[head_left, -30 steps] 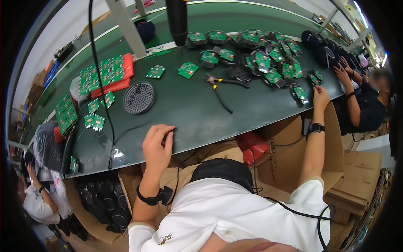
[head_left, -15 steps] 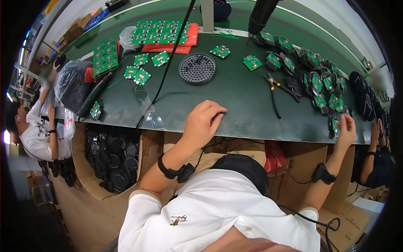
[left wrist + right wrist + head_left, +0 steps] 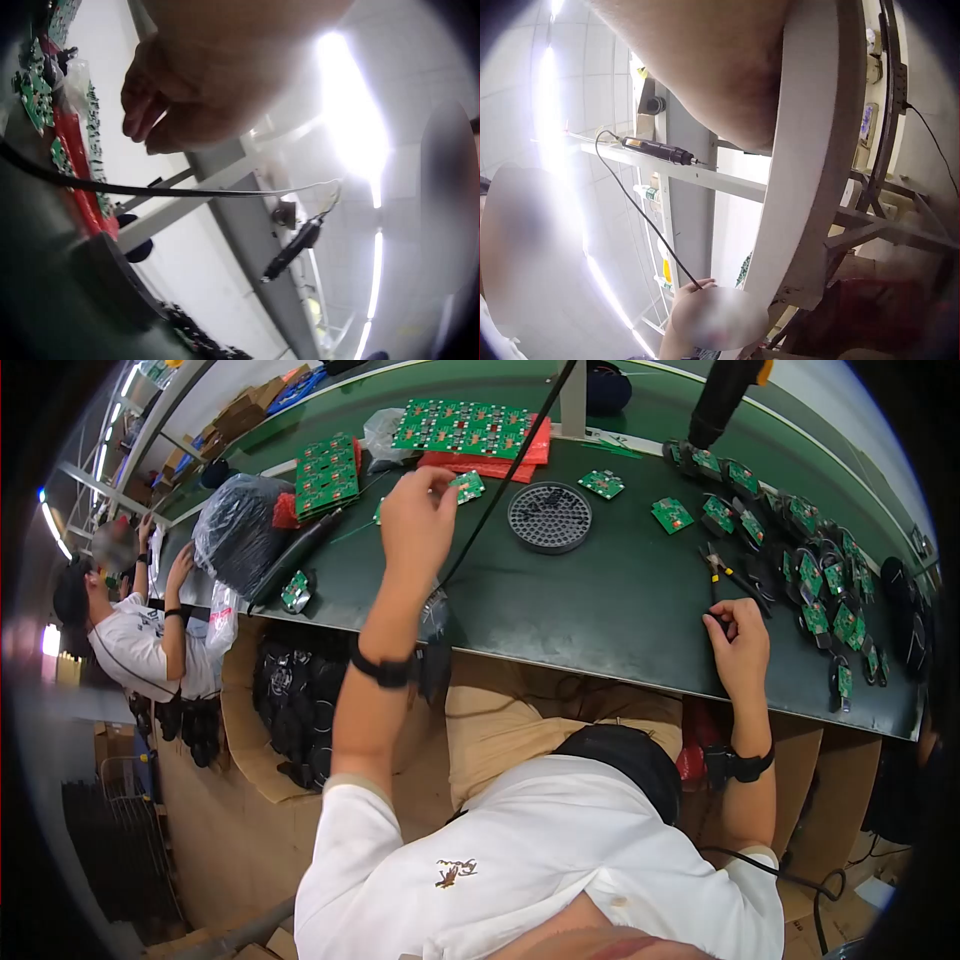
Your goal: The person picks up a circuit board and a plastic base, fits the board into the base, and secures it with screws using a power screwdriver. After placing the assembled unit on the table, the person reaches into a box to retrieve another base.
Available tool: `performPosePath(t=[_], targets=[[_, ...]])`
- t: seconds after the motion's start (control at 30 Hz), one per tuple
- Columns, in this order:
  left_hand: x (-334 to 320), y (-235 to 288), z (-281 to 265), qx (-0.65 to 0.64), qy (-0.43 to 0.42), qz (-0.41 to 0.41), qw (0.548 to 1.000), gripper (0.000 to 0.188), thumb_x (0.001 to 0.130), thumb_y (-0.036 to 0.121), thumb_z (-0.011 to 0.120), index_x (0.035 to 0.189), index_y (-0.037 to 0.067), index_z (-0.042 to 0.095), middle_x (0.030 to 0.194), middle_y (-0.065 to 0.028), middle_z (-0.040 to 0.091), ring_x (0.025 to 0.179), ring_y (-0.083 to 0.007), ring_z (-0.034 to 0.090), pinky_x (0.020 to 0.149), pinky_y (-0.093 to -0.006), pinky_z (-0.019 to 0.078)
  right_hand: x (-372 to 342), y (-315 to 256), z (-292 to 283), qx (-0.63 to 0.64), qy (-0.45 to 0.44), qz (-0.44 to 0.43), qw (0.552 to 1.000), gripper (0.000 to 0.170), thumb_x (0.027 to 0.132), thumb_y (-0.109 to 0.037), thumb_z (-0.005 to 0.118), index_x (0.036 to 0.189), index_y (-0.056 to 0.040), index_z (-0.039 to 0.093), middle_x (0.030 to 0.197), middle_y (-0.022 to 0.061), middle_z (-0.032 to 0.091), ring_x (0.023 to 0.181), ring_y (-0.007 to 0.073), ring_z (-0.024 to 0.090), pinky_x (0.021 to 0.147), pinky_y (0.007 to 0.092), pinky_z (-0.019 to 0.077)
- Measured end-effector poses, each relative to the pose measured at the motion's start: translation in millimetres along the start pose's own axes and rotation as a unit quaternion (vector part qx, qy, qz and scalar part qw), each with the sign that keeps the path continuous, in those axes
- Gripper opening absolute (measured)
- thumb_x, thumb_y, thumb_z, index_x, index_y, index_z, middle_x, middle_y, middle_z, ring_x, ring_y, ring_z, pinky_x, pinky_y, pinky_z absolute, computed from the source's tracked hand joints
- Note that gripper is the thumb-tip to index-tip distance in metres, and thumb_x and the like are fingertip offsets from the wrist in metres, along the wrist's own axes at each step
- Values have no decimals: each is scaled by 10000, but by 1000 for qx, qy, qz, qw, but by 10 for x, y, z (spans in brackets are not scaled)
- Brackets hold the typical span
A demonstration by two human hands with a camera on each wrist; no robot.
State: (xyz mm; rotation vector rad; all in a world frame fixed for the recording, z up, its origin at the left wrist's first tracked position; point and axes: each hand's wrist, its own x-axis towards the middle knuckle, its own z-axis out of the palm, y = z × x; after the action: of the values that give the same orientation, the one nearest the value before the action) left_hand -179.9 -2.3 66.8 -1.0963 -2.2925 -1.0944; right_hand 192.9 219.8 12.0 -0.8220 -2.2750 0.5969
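Observation:
My left hand (image 3: 418, 525) is raised over the small green boards at the table's left, loosely curled; a small board (image 3: 467, 486) shows just beyond it. In the left wrist view the left hand (image 3: 202, 90) has bent fingers with nothing visible between them. Lower right, my right hand (image 3: 742, 650) has thumb and fingers curled at the handle end of the pliers (image 3: 714, 575), which lie on the green table (image 3: 600, 615). The right wrist view shows only part of the right hand (image 3: 712, 67), its fingertips hidden.
A round black tray (image 3: 550, 517) of small dark parts sits mid-table. Panels of boards (image 3: 465, 428) lie on red wrap behind it. Boards on black round parts (image 3: 812, 575) crowd the right. A screwdriver (image 3: 725, 400) hangs overhead, and a black cable (image 3: 500, 485) crosses the left side.
The view has swung, shifting the table scene. My left hand has risen from the front edge toward the small boards. My right hand has left the board pile at the right for the pliers.

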Motion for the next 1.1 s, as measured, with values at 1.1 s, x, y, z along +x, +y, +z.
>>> performPosePath(t=[1.1], targets=[[-925,1231,-95,-596,-280,-190,729,410,891,-51,745,1288,-60,644,1169,-134,721,1025,-174,718,868,-292,605,-9,-1022,200,519,-150,155,827,184,1009,-101,679,1127,40,664,906,87,702,713,121,687,628,249,600]])
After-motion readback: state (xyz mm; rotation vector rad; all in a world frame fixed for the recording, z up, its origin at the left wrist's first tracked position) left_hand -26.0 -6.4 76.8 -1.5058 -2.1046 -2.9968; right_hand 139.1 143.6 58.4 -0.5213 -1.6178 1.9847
